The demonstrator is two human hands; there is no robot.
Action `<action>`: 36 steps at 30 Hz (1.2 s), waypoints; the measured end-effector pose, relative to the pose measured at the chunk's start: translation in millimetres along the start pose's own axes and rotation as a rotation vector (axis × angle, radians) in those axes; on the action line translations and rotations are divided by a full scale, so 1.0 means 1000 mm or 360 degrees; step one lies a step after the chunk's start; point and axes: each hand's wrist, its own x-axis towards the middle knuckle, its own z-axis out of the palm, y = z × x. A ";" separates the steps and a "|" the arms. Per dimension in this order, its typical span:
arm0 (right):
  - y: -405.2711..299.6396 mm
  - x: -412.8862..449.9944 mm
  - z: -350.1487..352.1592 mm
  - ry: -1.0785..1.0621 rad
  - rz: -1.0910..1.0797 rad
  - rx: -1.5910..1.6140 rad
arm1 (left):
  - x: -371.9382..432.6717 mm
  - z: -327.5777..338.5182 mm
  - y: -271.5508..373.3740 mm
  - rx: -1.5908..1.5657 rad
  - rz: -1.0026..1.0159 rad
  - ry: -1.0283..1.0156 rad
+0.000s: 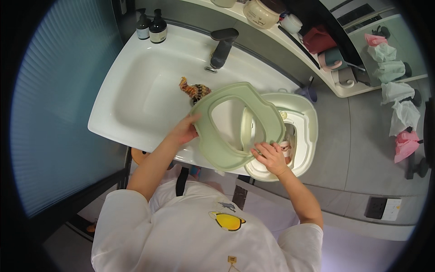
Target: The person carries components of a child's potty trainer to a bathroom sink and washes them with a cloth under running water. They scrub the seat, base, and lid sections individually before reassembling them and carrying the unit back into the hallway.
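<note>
A pale green plastic frame with a large central opening (210, 144) is held tilted over the right side of the white washbasin (136, 85). My left hand (186, 131) grips its left edge, the fingertips slightly blurred. On its lower right edge rests my right hand (270, 157), fingers curled over the rim; the thumb is hidden. Behind and right of the frame, partly covered by it, stands a white and pale green plastic basin-like container (307, 136), with some pinkish items inside. A multicoloured knitted cloth (195, 90) lies in the washbasin by the drain.
A black faucet (222, 51) rises at the washbasin's back edge. Two dark pump bottles (158, 29) stand at its back left corner. Above runs a white shelf (292, 44) with jars and cups. A ribbed glass panel (68, 102) borders the left; bags hang at the right.
</note>
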 end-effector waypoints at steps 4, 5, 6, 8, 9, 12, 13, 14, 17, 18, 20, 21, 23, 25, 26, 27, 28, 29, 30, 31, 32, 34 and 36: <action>0.017 -0.028 -0.002 -0.0056 0.0797 -0.0247 | 0.025 -0.012 -0.003 0.0677 0.0288 -0.0015; 0.023 -0.037 -0.003 0.0019 0.1185 -0.0448 | 0.026 -0.012 -0.002 0.0631 0.0294 0.0008; 0.029 -0.050 -0.005 0.0017 0.1181 -0.0461 | 0.026 -0.012 0.000 0.0624 0.0292 -0.0003; 0.038 -0.081 -0.008 -0.0513 0.1360 -0.0610 | 0.024 -0.013 0.003 0.0601 0.0320 -0.0111; 0.041 -0.094 -0.009 -0.0514 0.1364 -0.0625 | 0.024 -0.012 0.005 0.0598 0.0315 -0.0124; 0.040 -0.113 -0.009 -0.0898 0.1621 -0.0301 | 0.023 -0.011 0.011 0.0538 0.0333 -0.0155; 0.040 -0.109 -0.009 -0.0887 0.1605 -0.0301 | 0.022 -0.012 0.014 0.0503 0.0310 -0.0162; 0.041 -0.104 -0.011 -0.0861 0.1660 -0.0282 | 0.021 -0.013 0.017 0.0467 0.0289 -0.0170; 0.039 -0.081 -0.016 -0.0825 0.1674 -0.0235 | 0.006 0.002 0.021 0.0505 0.0330 -0.0253; 0.036 -0.075 -0.017 -0.0829 0.1664 -0.0232 | 0.002 0.003 0.025 0.0508 0.0353 -0.0251; 0.037 -0.070 -0.014 -0.0773 0.1593 -0.0224 | -0.007 0.003 0.035 0.0489 0.0433 -0.0227; 0.034 -0.071 -0.015 -0.0741 0.1552 -0.0222 | -0.013 0.003 0.042 0.0495 0.0443 -0.0224; 0.033 -0.075 -0.007 -0.0673 0.1558 -0.0157 | -0.028 -0.001 0.061 0.0489 0.0606 -0.0167; 0.028 -0.069 -0.008 -0.0683 0.1551 -0.0200 | -0.041 -0.006 0.079 0.0507 0.0707 -0.0128; 0.025 -0.063 -0.008 -0.0736 0.1603 -0.0138 | -0.049 -0.008 0.089 0.0514 0.0784 -0.0101; 0.025 -0.069 -0.005 -0.0722 0.1612 -0.0127 | -0.052 -0.008 0.096 0.0533 0.0788 -0.0103; 0.026 -0.077 -0.001 -0.0719 0.1497 -0.0266 | -0.056 -0.009 0.103 0.0543 0.0851 -0.0091; 0.024 -0.084 0.004 -0.0716 0.1390 -0.0402 | -0.060 -0.009 0.111 0.0559 0.0908 -0.0083; 0.023 -0.083 0.005 -0.0723 0.1433 -0.0402 | -0.060 -0.010 0.117 0.0583 0.0873 -0.0097; 0.027 -0.075 0.002 -0.0757 0.1706 -0.0074 | -0.063 -0.011 0.125 0.0612 0.0924 -0.0074; 0.032 -0.068 -0.003 -0.0781 0.1976 0.0247 | -0.066 -0.016 0.134 0.0628 0.0963 -0.0058; 0.039 -0.066 -0.007 -0.0638 0.2060 0.0192 | -0.068 -0.026 0.148 0.0657 0.1014 -0.0133; 0.047 -0.085 0.009 -0.0441 0.2008 0.0184 | -0.071 -0.034 0.160 0.0645 0.1087 -0.0135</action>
